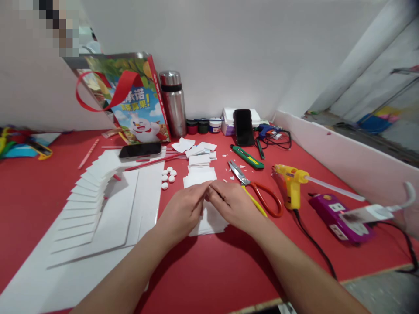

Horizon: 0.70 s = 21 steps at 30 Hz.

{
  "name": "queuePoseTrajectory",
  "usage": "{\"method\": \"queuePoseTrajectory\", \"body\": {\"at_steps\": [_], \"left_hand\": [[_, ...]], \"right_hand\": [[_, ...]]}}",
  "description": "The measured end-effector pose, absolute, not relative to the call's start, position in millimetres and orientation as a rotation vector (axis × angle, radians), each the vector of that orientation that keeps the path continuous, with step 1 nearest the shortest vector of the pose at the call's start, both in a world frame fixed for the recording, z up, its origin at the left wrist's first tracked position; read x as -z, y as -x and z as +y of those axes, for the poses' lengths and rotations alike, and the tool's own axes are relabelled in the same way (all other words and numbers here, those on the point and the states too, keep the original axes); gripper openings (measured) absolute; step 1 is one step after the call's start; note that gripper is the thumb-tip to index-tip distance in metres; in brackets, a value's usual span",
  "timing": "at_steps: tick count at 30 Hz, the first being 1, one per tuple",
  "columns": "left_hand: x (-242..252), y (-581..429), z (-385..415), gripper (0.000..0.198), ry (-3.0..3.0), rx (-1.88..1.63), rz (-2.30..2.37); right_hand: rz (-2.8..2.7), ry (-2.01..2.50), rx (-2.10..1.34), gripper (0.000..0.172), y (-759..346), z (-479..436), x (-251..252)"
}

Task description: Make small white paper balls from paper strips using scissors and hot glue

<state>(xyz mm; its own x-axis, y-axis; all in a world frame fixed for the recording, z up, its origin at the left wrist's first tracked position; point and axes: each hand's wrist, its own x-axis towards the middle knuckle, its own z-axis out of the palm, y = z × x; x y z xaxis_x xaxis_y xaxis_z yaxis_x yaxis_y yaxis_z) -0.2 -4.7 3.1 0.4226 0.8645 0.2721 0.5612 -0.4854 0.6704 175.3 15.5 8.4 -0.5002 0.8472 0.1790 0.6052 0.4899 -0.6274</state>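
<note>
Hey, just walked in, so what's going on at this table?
Someone is working with bare hands: the left hand and right hand meet over white sheets, hiding whatever they may be pinching. A curved white stepped model sits to the left. Scissors lie beside the right hand, with a yellow glue gun farther right.

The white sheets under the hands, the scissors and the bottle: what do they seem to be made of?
White sheets: probably matte paper or card, thin and dull-faced. Scissors: metal blades, judging by grey shine; smooth orange handle, possibly plastic. Bottle: likely glossy steel, silvery with streaked reflections.
</note>
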Motion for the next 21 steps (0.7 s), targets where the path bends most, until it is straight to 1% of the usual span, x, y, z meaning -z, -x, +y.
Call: {"method": "queuePoseTrajectory", "body": {"at_steps": [3, 6, 8, 12, 14, 18, 21], "left_hand": [[0.1, 2.3, -4.0, 0.044, -2.202, -0.798, 1.224], [2.2, 3.1, -3.6, 0.046, -2.206, -0.825, 1.238], [2.6, 3.2, -3.4, 0.044, -2.242, -0.832, 1.251], [2.7, 3.1, -3.1, 0.029, -2.351, -0.759, 1.296], [3.3, 2.7, -3.0, 0.026, -2.415, -0.718, 1.329], [5.9, 1.9, -4.0, 0.033, -2.661, -0.696, 1.361], [6.2, 2.1, -5.4, 0.036, -2.813, -0.690, 1.400]], "right_hand": [[-2.279, 1.210, -0.736, 0.023, -176.1, 15.6, -9.5], [-2.300, 1.193, -0.772, 0.024, -176.8, 15.4, -11.4], [-2.331, 1.178, -0.783, 0.023, -176.9, 15.1, -13.2], [-2.396, 1.239, -0.747, 0.018, -176.1, 14.4, -16.1], [-2.402, 1.257, -0.735, 0.016, -175.9, 14.1, -16.8], [-2.363, 1.223, -0.752, 0.018, -176.8, 14.1, -17.9], [-2.287, 1.187, -0.828, 0.022, -177.6, 14.9, -18.6]]}}
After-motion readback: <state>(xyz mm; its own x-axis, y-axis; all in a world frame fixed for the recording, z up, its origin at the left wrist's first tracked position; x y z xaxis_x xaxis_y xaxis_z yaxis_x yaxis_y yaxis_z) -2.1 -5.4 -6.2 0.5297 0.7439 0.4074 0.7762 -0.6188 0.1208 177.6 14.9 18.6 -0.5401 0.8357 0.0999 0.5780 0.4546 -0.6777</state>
